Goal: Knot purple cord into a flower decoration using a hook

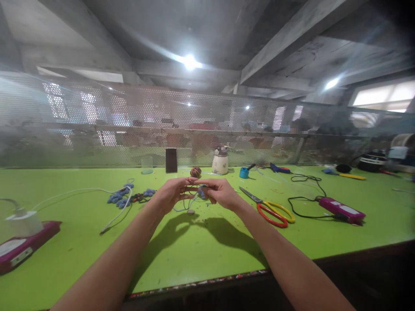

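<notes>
Above the green tabletop my two hands meet at the middle of the head view. My left hand [171,195] holds thin dark cord [186,195], which runs between its fingers. A small blue piece [202,192], seemingly knotted or woven, sits at the fingertips of my right hand [222,192], which is closed in a pinch. My fingers partly hide it. Left of my hands lie several similar blue pieces [118,198] with dark and reddish bits. A striped ball of thread [195,172] rests just beyond my fingers. Scissors [272,214] with red and yellow handles lie to the right.
Purple power strips [342,210] [30,246] lie on both sides, the left one with a white charger [24,222] and cable. A dark phone [171,160], white bottle [220,162], blue pot [244,172] and pliers [279,168] stand or lie before the perforated screen [145,112].
</notes>
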Action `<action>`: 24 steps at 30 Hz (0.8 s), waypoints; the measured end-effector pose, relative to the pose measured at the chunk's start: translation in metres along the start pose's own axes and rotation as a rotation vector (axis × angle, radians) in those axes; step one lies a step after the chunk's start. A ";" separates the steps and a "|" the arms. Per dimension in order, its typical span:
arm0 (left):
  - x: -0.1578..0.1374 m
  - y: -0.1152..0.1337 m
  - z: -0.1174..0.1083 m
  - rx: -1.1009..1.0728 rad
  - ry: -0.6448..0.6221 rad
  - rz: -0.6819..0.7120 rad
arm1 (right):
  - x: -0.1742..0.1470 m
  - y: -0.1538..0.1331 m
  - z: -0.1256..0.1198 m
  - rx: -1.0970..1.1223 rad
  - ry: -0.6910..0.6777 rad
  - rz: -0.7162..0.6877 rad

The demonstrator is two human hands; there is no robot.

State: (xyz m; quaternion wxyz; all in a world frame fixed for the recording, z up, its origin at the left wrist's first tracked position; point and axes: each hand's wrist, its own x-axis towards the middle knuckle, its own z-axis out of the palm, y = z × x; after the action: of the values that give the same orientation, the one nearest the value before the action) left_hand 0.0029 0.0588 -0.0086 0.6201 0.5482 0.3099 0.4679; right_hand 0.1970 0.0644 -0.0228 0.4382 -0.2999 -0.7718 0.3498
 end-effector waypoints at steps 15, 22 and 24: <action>0.005 -0.002 -0.004 0.413 0.110 0.082 | -0.001 0.005 0.002 -0.146 -0.048 0.027; 0.006 -0.008 -0.001 0.224 0.097 0.121 | 0.001 0.007 0.002 -0.058 -0.052 0.070; 0.005 -0.007 0.000 0.227 0.109 0.115 | 0.001 0.008 0.001 -0.040 -0.060 0.074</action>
State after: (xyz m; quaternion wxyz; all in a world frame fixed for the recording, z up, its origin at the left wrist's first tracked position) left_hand 0.0068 0.0635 -0.0149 0.5083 0.6056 0.3622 0.4936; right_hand 0.1970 0.0695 -0.0291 0.3956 -0.3264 -0.7798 0.3589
